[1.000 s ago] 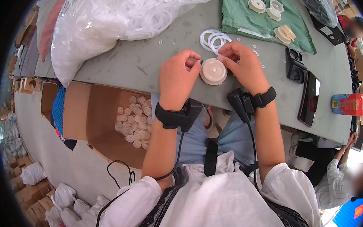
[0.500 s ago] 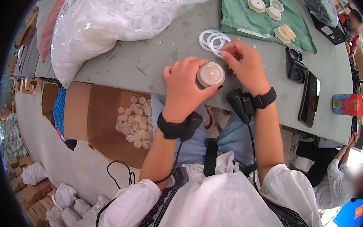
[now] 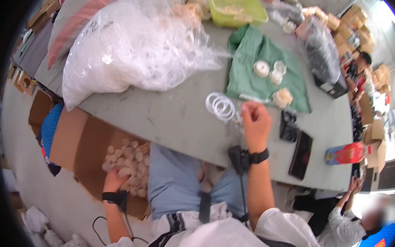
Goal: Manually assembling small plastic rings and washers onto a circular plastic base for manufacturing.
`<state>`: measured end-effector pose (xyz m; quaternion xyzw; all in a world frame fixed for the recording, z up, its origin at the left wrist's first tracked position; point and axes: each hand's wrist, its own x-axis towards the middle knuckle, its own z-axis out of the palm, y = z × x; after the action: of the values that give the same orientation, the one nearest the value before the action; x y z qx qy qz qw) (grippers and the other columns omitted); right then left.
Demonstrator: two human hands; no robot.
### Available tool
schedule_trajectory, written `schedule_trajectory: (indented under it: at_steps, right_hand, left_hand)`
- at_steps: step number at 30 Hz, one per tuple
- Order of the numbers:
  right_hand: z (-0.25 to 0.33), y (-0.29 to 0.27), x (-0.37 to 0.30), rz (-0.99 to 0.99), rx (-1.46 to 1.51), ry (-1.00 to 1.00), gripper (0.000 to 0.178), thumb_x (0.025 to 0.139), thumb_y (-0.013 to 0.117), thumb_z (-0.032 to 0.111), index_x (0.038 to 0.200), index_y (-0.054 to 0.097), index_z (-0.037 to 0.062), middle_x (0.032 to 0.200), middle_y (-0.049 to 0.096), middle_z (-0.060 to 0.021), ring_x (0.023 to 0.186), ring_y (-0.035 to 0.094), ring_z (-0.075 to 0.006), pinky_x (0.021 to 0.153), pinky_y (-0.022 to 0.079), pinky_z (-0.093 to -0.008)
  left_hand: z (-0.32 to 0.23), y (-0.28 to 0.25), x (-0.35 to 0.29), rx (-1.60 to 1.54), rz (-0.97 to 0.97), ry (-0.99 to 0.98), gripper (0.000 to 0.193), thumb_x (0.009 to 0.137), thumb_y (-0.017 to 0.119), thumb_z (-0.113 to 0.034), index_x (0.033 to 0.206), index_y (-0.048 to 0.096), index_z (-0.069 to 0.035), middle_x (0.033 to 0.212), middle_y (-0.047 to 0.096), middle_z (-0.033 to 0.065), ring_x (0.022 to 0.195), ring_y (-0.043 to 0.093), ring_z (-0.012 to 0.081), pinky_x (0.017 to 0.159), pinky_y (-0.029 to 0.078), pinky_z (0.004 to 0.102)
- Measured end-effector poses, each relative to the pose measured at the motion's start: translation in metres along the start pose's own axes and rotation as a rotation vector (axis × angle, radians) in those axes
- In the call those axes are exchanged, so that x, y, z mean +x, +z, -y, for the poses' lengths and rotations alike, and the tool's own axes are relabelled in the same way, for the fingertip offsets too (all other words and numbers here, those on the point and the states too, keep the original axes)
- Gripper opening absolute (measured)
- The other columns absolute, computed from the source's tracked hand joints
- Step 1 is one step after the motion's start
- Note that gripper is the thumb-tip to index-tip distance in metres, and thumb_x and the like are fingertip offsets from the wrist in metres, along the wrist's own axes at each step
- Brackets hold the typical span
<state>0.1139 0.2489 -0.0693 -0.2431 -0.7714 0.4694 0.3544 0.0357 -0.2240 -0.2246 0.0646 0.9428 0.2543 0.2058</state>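
Note:
My left hand (image 3: 114, 181) is down inside the open cardboard box (image 3: 92, 142) beside my left leg. Its fingers and thumb curl around a round whitish plastic cap (image 3: 123, 171), over a heap of similar caps (image 3: 136, 158). Above the table my right hand (image 3: 257, 122) is closed, thumb and fingertips pinched together. Whatever may be between those fingertips is too small and blurred to make out. Just left of it, several thin white rings (image 3: 220, 107) lie overlapping on the grey tabletop (image 3: 175, 117).
A large clear bag of white rings (image 3: 134, 47) covers the table's left. On a green cloth sack (image 3: 251, 50) sit several round whitish parts (image 3: 276, 76). A yellow-green basket (image 3: 236, 10), black case (image 3: 289, 129), phone (image 3: 301, 154) and red-labelled bottle (image 3: 347, 154) stand around. Other people are at right.
My left hand has moved with the cap from the table down to the box at left. My right hand stays by the rings, its fingertips now lifted and pinched. The view has shifted.

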Motion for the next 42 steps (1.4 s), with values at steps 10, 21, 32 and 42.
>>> schedule_trajectory:
  at_steps: [10, 21, 32, 42]
  right_hand:
    - [-0.021, -0.005, 0.029, 0.022, 0.101, 0.008, 0.010, 0.089, 0.061, 0.008, 0.097, 0.062, 0.0025, 0.074, 0.062, -0.0005, 0.060, 0.053, -0.0046, 0.054, 0.042, -0.0188]
    - [-0.003, 0.081, 0.259, 0.227, 0.642, 0.602, 0.046, 0.088, 0.065, 0.040, 0.120, 0.053, 0.0096, 0.099, 0.062, -0.0124, 0.074, 0.060, -0.0284, 0.062, 0.054, -0.0394]
    - [-0.055, 0.160, 0.373, 0.259, 0.784, 0.608, 0.053, 0.090, 0.057, 0.040, 0.128, 0.046, 0.0054, 0.115, 0.055, -0.0192, 0.093, 0.058, -0.0366, 0.077, 0.057, -0.0479]
    - [-0.067, 0.113, 0.324, 0.365, 1.015, 0.454, 0.053, 0.094, 0.047, 0.012, 0.141, 0.029, -0.0020, 0.137, 0.043, -0.0267, 0.121, 0.047, -0.0485, 0.096, 0.053, -0.0409]
  left_hand:
    - [0.193, 0.194, 0.017, 0.069, 0.228, -0.352, 0.063, 0.075, 0.069, -0.042, 0.123, 0.056, -0.002, 0.122, 0.060, 0.0216, 0.110, 0.060, 0.0365, 0.092, 0.049, 0.0428]
    - [0.162, 0.254, -0.019, 0.100, 0.099, -0.036, 0.022, 0.082, 0.062, -0.022, 0.090, 0.070, -0.004, 0.092, 0.067, 0.0197, 0.089, 0.066, 0.0354, 0.077, 0.051, 0.0453]
    - [0.141, 0.216, -0.097, -0.414, 0.127, -0.584, 0.024, 0.084, 0.060, -0.025, 0.095, 0.071, -0.006, 0.083, 0.068, 0.0204, 0.084, 0.066, 0.0380, 0.075, 0.050, 0.0441]
    - [0.134, 0.191, -0.065, -0.384, -0.012, -0.338, 0.026, 0.084, 0.058, -0.019, 0.099, 0.068, 0.000, 0.097, 0.068, 0.0215, 0.092, 0.066, 0.0337, 0.076, 0.051, 0.0373]
